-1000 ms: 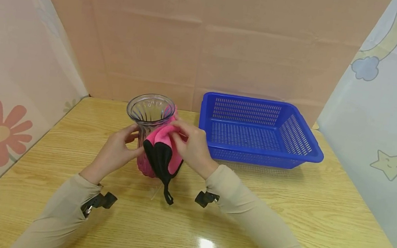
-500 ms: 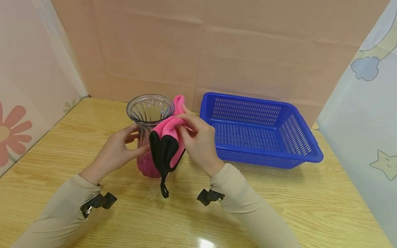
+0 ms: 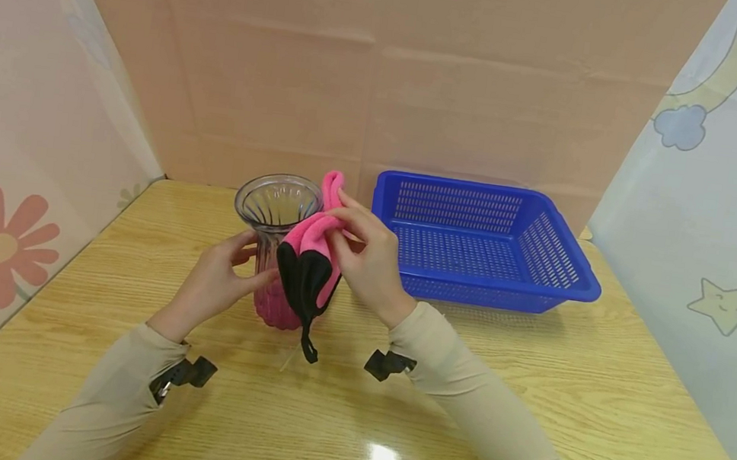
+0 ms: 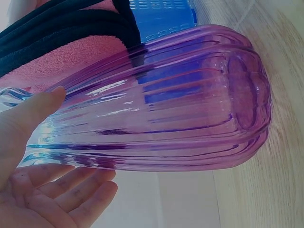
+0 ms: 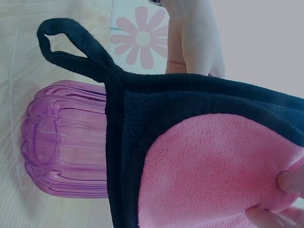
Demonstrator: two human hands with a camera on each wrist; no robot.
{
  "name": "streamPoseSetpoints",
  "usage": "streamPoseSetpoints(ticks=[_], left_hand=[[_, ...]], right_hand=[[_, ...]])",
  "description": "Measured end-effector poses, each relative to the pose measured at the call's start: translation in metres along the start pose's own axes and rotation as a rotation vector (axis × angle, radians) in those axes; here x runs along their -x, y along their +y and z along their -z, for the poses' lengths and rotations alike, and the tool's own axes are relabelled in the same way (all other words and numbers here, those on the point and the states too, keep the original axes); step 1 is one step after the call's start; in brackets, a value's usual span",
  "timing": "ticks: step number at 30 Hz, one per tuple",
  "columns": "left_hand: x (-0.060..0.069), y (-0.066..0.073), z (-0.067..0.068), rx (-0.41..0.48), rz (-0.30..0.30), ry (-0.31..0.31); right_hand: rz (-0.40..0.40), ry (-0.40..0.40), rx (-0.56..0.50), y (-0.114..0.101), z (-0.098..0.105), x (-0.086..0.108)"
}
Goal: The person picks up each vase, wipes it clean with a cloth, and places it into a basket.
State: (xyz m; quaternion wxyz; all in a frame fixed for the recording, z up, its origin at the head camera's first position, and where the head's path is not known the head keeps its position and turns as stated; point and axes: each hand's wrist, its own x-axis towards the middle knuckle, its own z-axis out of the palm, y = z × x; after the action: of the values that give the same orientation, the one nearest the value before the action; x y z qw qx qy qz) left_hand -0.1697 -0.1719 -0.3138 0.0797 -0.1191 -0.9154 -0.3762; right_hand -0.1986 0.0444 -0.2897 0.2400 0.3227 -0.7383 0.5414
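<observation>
A ribbed glass vase [image 3: 277, 303], clear at the flared rim and pink-purple at the base, stands upright on the table. The left hand [image 3: 213, 280] grips its left side, thumb in front and fingers around the far side, as the left wrist view also shows [image 4: 57, 175]. Beside the rim, the right hand [image 3: 368, 261] pinches a pink cloth [image 3: 306, 231] with black edging between thumb and fingers. The cloth hangs over the vase's right side, its black loop [image 5: 71, 45] dangling. In the right wrist view the cloth hides the upper vase [image 5: 66, 142].
A blue perforated basket [image 3: 471, 292] stands at the back right of the wooden table [image 3: 290, 420]. A thin pale strip lies on the table near the vase's base. Patterned sheets stand at both sides, a plain peach one behind.
The right hand has moved slightly right with the cloth, whose pink top now sticks up beside the vase's rim. The left hand and vase have hardly moved.
</observation>
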Motion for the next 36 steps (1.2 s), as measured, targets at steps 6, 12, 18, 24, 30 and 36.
streamPoseSetpoints(ticks=[6, 12, 18, 24, 30, 36], left_hand=[[0.0004, 0.0, 0.0008, 0.003, 0.008, -0.005], [0.0007, 0.0, 0.001, 0.003, 0.009, -0.007], [0.0007, -0.0002, 0.0009, 0.01, 0.009, -0.007], [0.0001, -0.0004, 0.0004, 0.015, -0.001, -0.002], [-0.0005, 0.0004, 0.0002, 0.02, -0.003, -0.008], [-0.0008, -0.0001, 0.0003, 0.023, -0.006, -0.007]], right_hand=[[-0.003, 0.006, 0.004, 0.0005, -0.0014, 0.0015], [0.003, 0.005, 0.013, 0.001, -0.0019, 0.0022], [0.006, 0.0, 0.022, 0.0026, -0.003, 0.0038], [0.015, 0.0, 0.024, 0.0041, -0.0054, 0.0055], [0.008, -0.01, 0.033, 0.0051, -0.0076, 0.0074], [0.009, -0.01, 0.038, 0.0055, -0.0097, 0.008]])
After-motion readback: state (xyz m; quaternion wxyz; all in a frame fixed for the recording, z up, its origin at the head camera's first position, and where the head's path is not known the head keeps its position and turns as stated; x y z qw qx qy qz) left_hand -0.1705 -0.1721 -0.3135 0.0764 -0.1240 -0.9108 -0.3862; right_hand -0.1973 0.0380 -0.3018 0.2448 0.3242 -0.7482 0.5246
